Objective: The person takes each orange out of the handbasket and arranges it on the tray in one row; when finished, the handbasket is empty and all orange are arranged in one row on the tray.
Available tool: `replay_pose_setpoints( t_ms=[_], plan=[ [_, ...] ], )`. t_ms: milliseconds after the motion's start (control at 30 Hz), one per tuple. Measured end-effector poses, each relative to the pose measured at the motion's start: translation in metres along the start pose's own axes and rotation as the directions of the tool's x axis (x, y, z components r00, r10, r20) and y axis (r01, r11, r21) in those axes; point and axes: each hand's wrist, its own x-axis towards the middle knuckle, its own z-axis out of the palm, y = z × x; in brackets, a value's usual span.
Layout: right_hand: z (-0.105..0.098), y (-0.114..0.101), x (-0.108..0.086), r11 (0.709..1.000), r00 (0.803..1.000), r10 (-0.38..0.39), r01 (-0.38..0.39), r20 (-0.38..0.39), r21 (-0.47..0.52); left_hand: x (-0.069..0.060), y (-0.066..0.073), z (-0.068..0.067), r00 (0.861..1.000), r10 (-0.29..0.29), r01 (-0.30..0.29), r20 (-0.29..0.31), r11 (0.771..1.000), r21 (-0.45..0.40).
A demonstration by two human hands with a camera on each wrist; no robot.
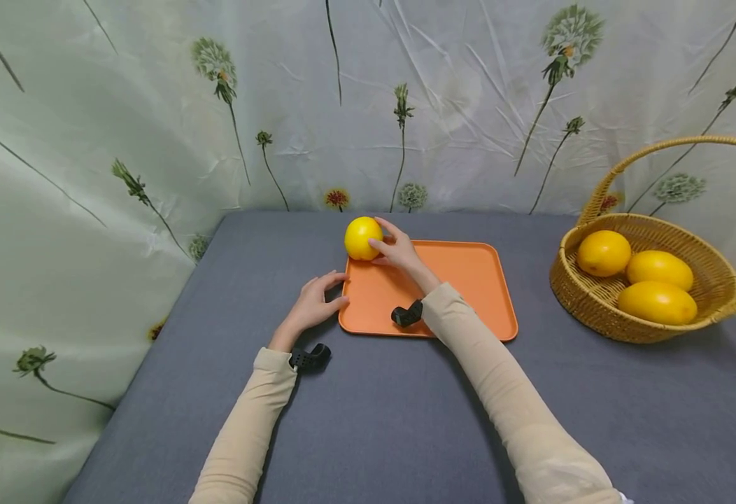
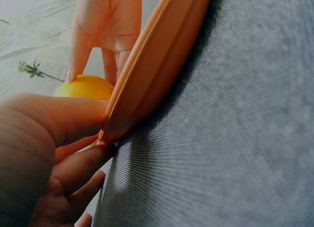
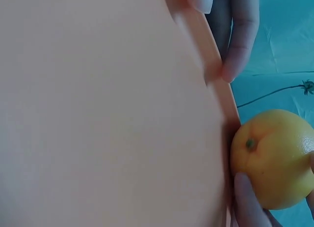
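A round yellow fruit is at the back left corner of the orange tray, held between the thumb and fingers of my right hand. The right wrist view shows the fruit against the tray's rim, its green stem spot facing the camera. My left hand is at the tray's left edge. In the left wrist view its thumb lies on the rim and a finger is under it, pinching the tray. Whether the fruit rests on the tray or just outside it, I cannot tell.
A wicker basket with a tall handle stands on the right, with several yellow fruits in it. A grey cloth covers the table. Behind and to the left hangs a pale curtain with dandelion prints.
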Motion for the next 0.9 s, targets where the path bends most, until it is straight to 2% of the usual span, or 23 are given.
replay_pose_setpoints(
  t_ms=[233,500,900],
  plan=[
    [-0.003,0.003,-0.001,0.999,1.000,-0.003,0.003,0.005,-0.049,0.000,-0.001,0.003,1.000,0.009,-0.009,-0.006,1.000,-0.003],
    [-0.012,0.004,-0.004,0.998,1.000,0.023,-0.022,0.017,-0.058,0.000,-0.001,0.004,1.000,0.003,-0.003,0.001,1.000,-0.005],
    [-0.038,0.001,-0.020,0.993,0.999,-0.004,0.009,0.039,-0.120,0.000,-0.001,0.001,1.000,0.016,-0.016,-0.011,1.000,-0.006]
  ],
)
